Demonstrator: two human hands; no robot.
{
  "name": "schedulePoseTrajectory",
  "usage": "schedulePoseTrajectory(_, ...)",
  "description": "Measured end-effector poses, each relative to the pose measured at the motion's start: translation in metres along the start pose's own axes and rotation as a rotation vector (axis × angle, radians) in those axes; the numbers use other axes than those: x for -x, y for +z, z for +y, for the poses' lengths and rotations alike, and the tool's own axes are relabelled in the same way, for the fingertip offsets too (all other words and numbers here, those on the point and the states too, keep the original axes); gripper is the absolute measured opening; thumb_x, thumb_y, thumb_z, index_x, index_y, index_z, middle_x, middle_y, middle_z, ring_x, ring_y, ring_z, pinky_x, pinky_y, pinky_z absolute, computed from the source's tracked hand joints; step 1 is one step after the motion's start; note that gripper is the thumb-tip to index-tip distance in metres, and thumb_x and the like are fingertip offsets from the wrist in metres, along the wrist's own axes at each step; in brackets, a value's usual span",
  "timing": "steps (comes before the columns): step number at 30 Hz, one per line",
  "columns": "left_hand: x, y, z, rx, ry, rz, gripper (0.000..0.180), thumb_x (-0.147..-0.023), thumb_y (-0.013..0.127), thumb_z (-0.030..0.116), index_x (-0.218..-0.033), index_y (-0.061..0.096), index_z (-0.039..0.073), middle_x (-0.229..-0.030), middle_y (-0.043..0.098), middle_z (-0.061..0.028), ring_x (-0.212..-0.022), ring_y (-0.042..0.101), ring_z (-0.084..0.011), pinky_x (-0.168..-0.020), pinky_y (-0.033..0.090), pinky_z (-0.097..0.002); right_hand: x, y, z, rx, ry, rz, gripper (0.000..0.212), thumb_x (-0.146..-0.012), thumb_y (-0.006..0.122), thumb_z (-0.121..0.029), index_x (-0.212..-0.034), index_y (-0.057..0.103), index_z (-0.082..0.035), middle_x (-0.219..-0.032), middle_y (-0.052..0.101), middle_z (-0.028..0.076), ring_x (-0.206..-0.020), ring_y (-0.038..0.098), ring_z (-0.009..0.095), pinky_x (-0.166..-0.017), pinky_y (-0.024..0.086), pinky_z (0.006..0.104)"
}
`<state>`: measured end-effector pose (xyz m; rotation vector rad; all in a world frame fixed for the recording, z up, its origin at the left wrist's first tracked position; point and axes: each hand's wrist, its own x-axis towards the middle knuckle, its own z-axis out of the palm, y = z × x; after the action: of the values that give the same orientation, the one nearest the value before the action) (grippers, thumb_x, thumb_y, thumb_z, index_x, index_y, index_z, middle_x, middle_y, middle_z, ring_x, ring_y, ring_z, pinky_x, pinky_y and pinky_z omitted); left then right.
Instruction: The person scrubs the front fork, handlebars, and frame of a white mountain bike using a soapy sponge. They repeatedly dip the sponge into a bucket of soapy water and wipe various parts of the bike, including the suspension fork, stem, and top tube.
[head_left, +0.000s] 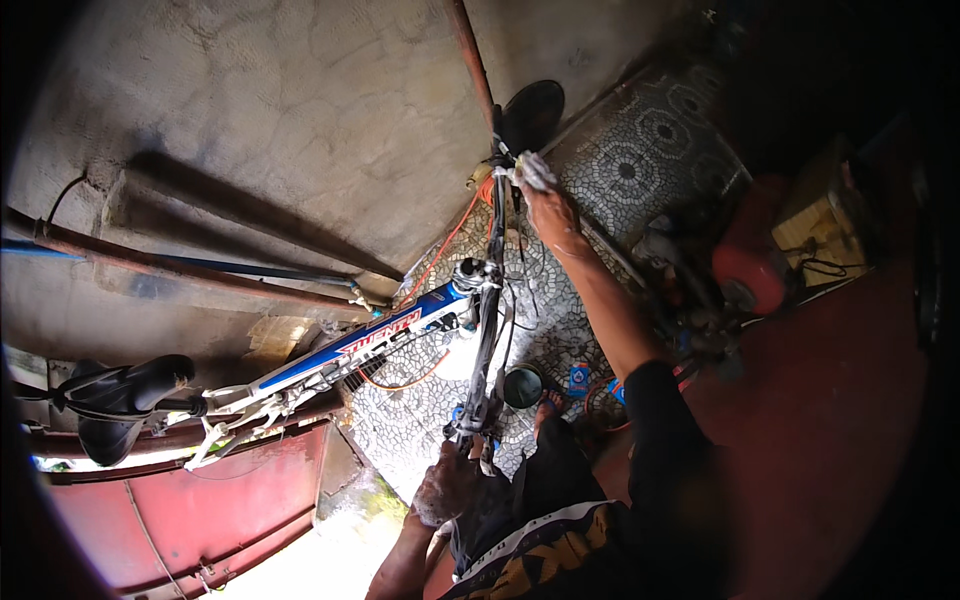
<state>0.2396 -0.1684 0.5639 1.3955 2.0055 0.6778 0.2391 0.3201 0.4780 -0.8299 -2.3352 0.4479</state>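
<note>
A blue and white bicycle stands in front of me, its black saddle at the left and its handlebar running across the middle. My left hand grips the near end of the handlebar. My right hand reaches out to the far end and presses a pale cloth against it. Cables hang from the bar over the patterned tile floor.
A rough concrete wall with rusty pipes fills the upper left. A red metal gate lies at the lower left. A small dark pot sits on the tiles near my sandalled foot. A red machine stands at the right.
</note>
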Motion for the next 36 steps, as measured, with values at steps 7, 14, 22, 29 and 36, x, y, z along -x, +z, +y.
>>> schedulePoseTrajectory(7, -0.008, -0.003, 0.003, -0.103, -0.055, 0.011, 0.059, -0.092, 0.062, 0.015, -0.135, 0.032, -0.012, -0.077, 0.063, -0.0250, -0.067, 0.062, -0.0454, -0.058, 0.049, -0.0534, 0.023, -0.001, 0.022, -0.345, -0.026, 0.133, 0.066, -0.088, 0.057, 0.001, -0.151, 0.038, -0.007, -0.111, 0.070, 0.019, -0.084, 0.070, 0.031, -0.080, 0.057, 0.0427)
schedulePoseTrajectory(14, -0.014, -0.018, 0.019, -0.041, 0.024, -0.004, 0.026, -0.088, 0.057, 0.002, -0.111, 0.048, -0.007, -0.065, 0.044, -0.0117, -0.057, 0.049, -0.0333, -0.056, 0.042, -0.0480, 0.002, 0.020, 0.035, -0.458, -0.136, 0.172, 0.033, -0.096, 0.056, -0.005, -0.129, 0.062, -0.007, -0.111, 0.070, 0.011, -0.079, 0.069, 0.018, -0.067, 0.058, 0.0303)
schedulePoseTrajectory(22, 0.004, -0.026, -0.010, -0.170, -0.002, -0.153, 0.055, -0.090, 0.065, 0.014, -0.130, 0.035, -0.010, -0.072, 0.060, -0.0216, -0.068, 0.063, -0.0441, -0.058, 0.048, -0.0526, 0.031, 0.068, 0.073, -1.805, 0.854, 0.133, 0.064, -0.096, 0.060, -0.046, -0.143, 0.043, -0.006, -0.116, 0.067, 0.015, -0.084, 0.071, 0.027, -0.071, 0.062, 0.0392)
schedulePoseTrajectory(29, 0.022, -0.044, -0.009, -0.228, 0.048, -0.272, 0.032, -0.092, 0.059, 0.011, -0.118, 0.045, -0.001, -0.089, 0.058, -0.0234, -0.078, 0.060, -0.0435, -0.076, 0.051, -0.0510, -0.080, 0.056, 0.049, -1.654, 1.117, -0.120, 0.061, -0.086, 0.060, -0.072, -0.096, 0.067, -0.012, -0.072, 0.064, 0.005, -0.047, 0.055, 0.020, -0.046, 0.051, 0.0343)
schedulePoseTrajectory(36, 0.024, -0.054, -0.015, 0.036, -0.441, -0.405, 0.049, -0.093, 0.062, 0.019, -0.133, 0.039, 0.002, -0.091, 0.066, -0.0260, -0.089, 0.065, -0.0502, -0.072, 0.052, -0.0547, -0.073, 0.021, 0.035, -1.758, 0.897, -0.218, 0.053, -0.085, 0.061, -0.069, -0.069, 0.062, -0.018, -0.052, 0.047, -0.008, -0.035, 0.030, 0.009, -0.036, 0.024, 0.0246)
